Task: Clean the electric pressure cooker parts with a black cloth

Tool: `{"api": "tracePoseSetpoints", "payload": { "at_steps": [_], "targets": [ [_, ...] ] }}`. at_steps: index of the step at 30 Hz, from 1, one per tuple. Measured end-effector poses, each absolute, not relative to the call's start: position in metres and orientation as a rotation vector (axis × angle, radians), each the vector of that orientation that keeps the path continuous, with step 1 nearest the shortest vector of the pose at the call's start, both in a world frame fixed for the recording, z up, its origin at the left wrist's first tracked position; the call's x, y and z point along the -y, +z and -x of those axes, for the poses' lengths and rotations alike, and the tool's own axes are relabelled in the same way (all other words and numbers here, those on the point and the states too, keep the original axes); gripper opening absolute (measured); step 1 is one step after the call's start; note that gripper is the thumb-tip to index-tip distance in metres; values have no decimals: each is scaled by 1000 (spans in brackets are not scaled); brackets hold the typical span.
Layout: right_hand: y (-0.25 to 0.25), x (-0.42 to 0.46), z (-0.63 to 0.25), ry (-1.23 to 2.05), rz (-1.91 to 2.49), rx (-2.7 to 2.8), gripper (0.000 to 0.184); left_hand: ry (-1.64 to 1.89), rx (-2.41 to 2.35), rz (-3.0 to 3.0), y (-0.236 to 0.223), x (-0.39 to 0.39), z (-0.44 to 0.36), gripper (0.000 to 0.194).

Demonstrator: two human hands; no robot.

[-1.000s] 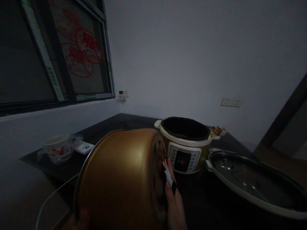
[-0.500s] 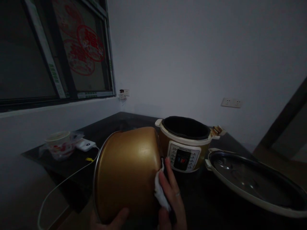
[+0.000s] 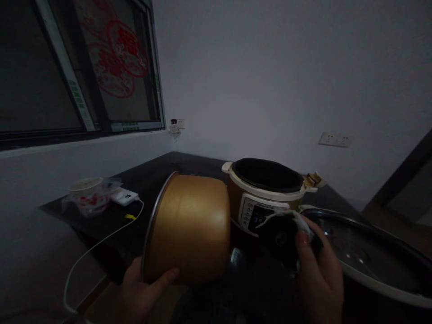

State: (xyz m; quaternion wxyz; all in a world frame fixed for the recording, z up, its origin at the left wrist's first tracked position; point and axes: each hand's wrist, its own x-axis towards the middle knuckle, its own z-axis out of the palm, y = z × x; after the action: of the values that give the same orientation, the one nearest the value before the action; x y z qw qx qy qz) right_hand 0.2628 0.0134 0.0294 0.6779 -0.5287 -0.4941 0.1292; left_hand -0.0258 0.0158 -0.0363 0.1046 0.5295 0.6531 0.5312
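Note:
My left hand (image 3: 143, 285) grips the rim side of a gold inner pot (image 3: 191, 225), thumb on its outer wall. The pot is tipped on its side above the dark table, its mouth facing left and its inside hidden. My right hand (image 3: 319, 274) is closed on a crumpled cloth (image 3: 283, 238) with a black face and white edges, held to the right of the pot and apart from it. Behind the cloth stands an electric pressure cooker (image 3: 234, 198), uncovered, with a dark interior; the cloth covers part of its control panel.
A large cooker lid (image 3: 364, 256) lies at the right, underside up. At the left of the dark table (image 3: 158, 168) are a bagged paper tub (image 3: 89, 195) and a white device (image 3: 124, 196) with a white cable (image 3: 101, 245). Wall sockets (image 3: 335, 139) sit behind.
My right hand has moved right with the cloth, off the pot's base, and turned the cloth's black face into view. The pot has shifted slightly right. The view has tilted a little.

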Motion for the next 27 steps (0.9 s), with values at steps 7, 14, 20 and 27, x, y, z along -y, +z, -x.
{"api": "tracePoseSetpoints", "payload": {
  "at_steps": [7, 14, 20, 27],
  "targets": [
    [19, -37, -238, 506, 1082, 1604, 37, 1243, -1463, -1958, 24, -56, 19, 32],
    [-26, -56, -197, 565, 953, 1641, 46, 781, -1163, -2305, 53, -91, 42, 29],
    [-51, -57, -179, 642, 1012, 1546, 46, 536, -1075, -2386, 66, -109, 41, 33],
    [-68, -67, -166, 974, 1001, 1366, 62, 182, -1028, -2595, 74, -122, 40, 28]
  ]
}}
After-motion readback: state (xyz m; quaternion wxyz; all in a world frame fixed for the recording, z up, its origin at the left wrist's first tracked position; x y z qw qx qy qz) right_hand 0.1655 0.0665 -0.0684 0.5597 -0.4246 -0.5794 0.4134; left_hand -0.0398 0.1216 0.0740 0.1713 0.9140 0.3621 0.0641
